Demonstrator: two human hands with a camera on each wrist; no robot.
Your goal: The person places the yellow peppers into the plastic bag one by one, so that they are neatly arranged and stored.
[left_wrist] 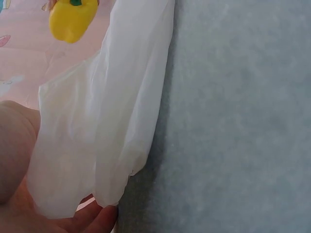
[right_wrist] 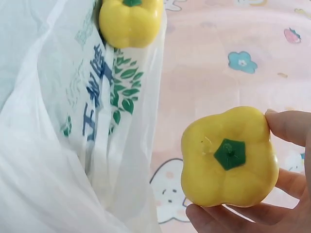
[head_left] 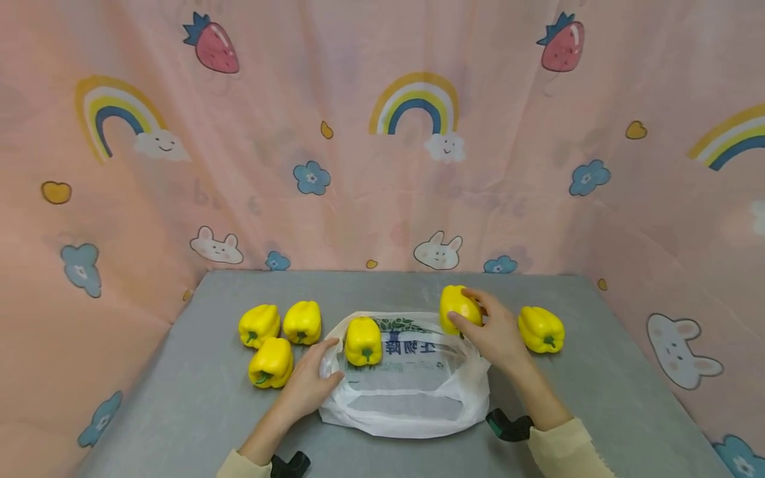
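A white plastic bag with printed leaves and lettering lies on the grey table, its mouth spread wide. My left hand grips the bag's left edge, the film running between thumb and fingers in the left wrist view. One yellow bell pepper sits at the left part of the bag's mouth, close to that hand. Over the bag's back right corner, my right hand holds another yellow bell pepper between thumb and fingers. Its green stem faces the right wrist camera.
Three yellow bell peppers stand grouped left of the bag. A further bell pepper lies to the right, beyond my right hand. A pink printed curtain hangs behind and along both sides of the grey table.
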